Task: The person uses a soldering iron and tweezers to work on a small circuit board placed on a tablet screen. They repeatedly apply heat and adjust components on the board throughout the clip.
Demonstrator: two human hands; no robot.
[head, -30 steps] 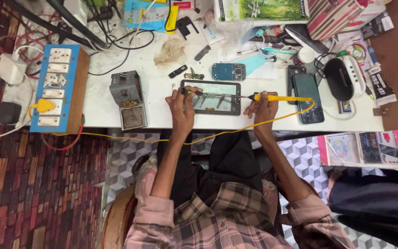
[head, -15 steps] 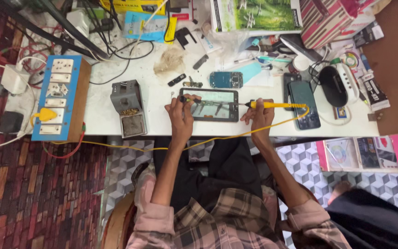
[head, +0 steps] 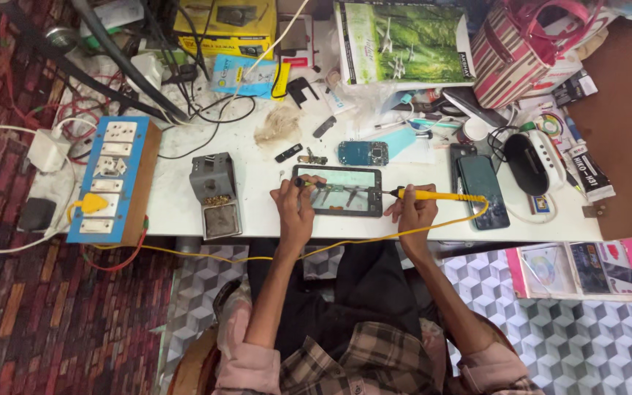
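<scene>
An opened dark phone (head: 348,190) lies flat on the white table (head: 257,208), its inner side up. My left hand (head: 295,201) rests on the phone's left end and pinches a thin tool whose tip reaches over the board. My right hand (head: 412,211) grips a yellow soldering iron (head: 433,195) at the phone's right edge, tip pointing left toward the phone. The iron's yellow cord (head: 316,252) runs from its rear, loops down past the table edge and off to the left.
A grey soldering-iron stand (head: 215,196) sits left of the phone. A blue switchboard (head: 111,179) hangs at the table's left end. A blue circuit board (head: 363,153), a black phone (head: 481,191), cables, boxes and a striped bag (head: 521,44) crowd the back and right.
The view has shifted a little between frames. Both hands stay at the phone, the left on its left end and the right holding the iron at its right edge.
</scene>
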